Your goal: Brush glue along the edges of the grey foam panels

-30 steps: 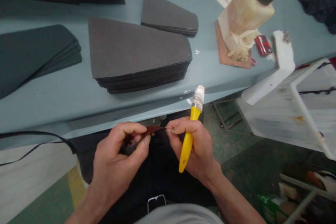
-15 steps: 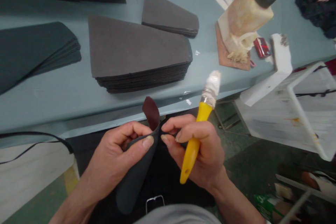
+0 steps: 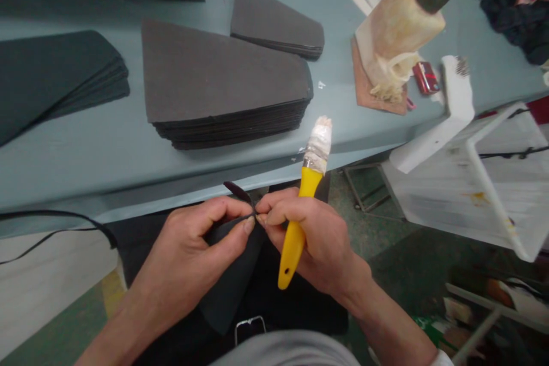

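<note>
Between thumb and fingers my left hand (image 3: 201, 246) pinches a dark leather-like piece (image 3: 234, 286), which hangs down over my lap. A narrow dark reddish flap (image 3: 237, 190) of it sticks up past the fingers. My right hand (image 3: 315, 234) is closed around a yellow-handled paintbrush (image 3: 294, 246), bristles up and coated with white paste. Its thumb and fingertips also pinch the piece's edge, right beside my left fingertips. What exactly lies between the fingertips is partly hidden.
On the blue-green table (image 3: 86, 171) lie a tall stack of dark grey panels (image 3: 223, 74), a smaller stack (image 3: 277, 23) and fanned dark green pieces (image 3: 55, 80). A paste-crusted container (image 3: 390, 23) stands back right. A white frame (image 3: 463, 194) stands right of the table.
My right hand moved left with the brush, and its fingertips now meet the piece's edge beside my left fingers. The reddish flap has tipped over to the left.
</note>
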Tool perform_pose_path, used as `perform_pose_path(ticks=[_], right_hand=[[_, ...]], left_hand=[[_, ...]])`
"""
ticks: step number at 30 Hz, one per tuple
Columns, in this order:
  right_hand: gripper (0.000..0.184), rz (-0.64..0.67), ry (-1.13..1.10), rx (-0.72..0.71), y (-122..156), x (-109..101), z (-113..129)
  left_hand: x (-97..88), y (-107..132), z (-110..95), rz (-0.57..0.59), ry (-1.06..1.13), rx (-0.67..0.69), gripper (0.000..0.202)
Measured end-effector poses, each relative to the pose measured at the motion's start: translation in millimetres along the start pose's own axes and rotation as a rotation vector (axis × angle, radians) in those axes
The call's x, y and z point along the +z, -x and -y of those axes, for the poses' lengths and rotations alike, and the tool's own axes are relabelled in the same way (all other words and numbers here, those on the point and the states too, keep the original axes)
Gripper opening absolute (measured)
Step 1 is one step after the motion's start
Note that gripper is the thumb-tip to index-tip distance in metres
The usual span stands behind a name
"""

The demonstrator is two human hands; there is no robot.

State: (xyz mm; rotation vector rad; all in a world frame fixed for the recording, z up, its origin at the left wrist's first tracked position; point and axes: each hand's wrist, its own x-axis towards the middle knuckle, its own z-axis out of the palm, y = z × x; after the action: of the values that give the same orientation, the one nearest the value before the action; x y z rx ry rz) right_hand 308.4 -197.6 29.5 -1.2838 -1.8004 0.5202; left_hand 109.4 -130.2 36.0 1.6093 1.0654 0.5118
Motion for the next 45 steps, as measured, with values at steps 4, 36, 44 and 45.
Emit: perform_pose_path(ticks=[4, 36, 44, 45], right_hand=[[0.018, 0.065, 0.001, 0.015, -1.4, -4.7, -3.1], [0.026, 0.126, -0.349, 0.382, -10.7, -9.2, -6.6], [0.022, 0.089, -0.461, 0.450, -10.6, -6.2, -4.0], [0.023, 0.087, -0.480, 0.465, -10.5, -5.9, -3.7]], left_hand=[[-2.1, -2.6, 0.6, 0.039, -0.048, 0.045, 0.017], [-4.4, -8.6, -0.4, 0.193, 0.102, -0.068, 0.019], [-6.3, -10.4, -2.2, 0.226, 0.183, -0.127, 0.022], [-6.4, -10.3, -2.3, 0.227, 0.194, -0.139, 0.022]])
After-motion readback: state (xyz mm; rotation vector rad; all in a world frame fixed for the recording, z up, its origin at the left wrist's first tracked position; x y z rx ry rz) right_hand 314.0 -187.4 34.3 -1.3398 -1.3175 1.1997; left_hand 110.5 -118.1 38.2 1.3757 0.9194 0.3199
